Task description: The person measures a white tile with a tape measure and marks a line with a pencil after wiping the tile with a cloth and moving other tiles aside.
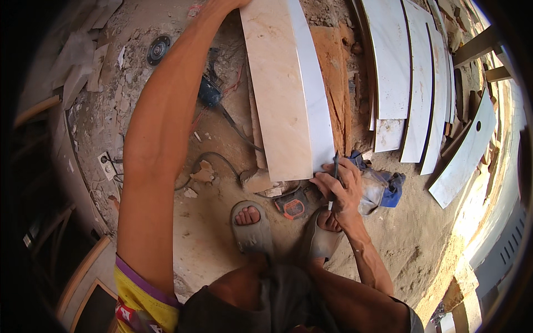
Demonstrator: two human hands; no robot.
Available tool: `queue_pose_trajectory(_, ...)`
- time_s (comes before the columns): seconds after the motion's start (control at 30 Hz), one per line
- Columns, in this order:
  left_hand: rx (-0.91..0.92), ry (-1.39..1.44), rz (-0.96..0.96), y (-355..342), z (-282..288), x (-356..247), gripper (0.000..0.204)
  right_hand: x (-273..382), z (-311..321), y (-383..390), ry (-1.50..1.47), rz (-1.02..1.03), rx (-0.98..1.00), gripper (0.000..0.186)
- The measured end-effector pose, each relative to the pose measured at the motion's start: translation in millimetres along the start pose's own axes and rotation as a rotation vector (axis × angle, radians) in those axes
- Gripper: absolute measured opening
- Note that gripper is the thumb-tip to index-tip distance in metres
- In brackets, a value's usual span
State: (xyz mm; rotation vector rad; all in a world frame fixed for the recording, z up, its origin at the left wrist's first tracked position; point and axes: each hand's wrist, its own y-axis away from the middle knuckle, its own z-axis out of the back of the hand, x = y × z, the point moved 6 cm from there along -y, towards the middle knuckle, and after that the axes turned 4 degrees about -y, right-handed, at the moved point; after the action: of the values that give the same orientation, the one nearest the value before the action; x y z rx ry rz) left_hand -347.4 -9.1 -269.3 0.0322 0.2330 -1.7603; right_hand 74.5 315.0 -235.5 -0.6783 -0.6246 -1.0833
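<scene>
A long beige tile strip (280, 89) lies on top of a white tile strip (317, 119), which shows along its right side. My right hand (344, 188) is closed around a dark marker (335, 176) with a white end, held at the white strip's near right corner. The marker's upper end is close to the tile edge. At the far end of the beige strip, my left hand (233, 3) reaches its left edge; its fingers are mostly cut off by the top of the picture. An orange and black tape measure (292, 205) sits on the ground just below the strips.
Several cut white tiles (391, 66) lean in rows at the right. A power tool (210, 91) with a black cord (233, 126) lies left of the strips, near a dark disc (159, 50). A socket (105, 164) lies further left. Crumpled cloth (383, 191) lies beside my right hand.
</scene>
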Motion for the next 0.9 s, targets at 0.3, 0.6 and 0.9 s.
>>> queue_pose_trajectory(0.3, 0.044, 0.021, -0.001, 16.4, 4.0, -4.1, 0.051, -23.8, 9.3, 21.4, 0.012, -0.006, 0.094, 0.041)
queue_pose_trajectory(0.6, -0.007, 0.247, 0.073, 23.1, 10.5, 0.1, 0.045, -36.0, 13.5, 19.3, -0.063, -0.049, 0.086, 0.045)
queue_pose_trajectory(0.9, 0.121, 0.194, 0.045, 12.7, 17.8, -9.7, 0.048, -40.5, 15.9, 26.1, -0.110, -0.120, 0.083, 0.042)
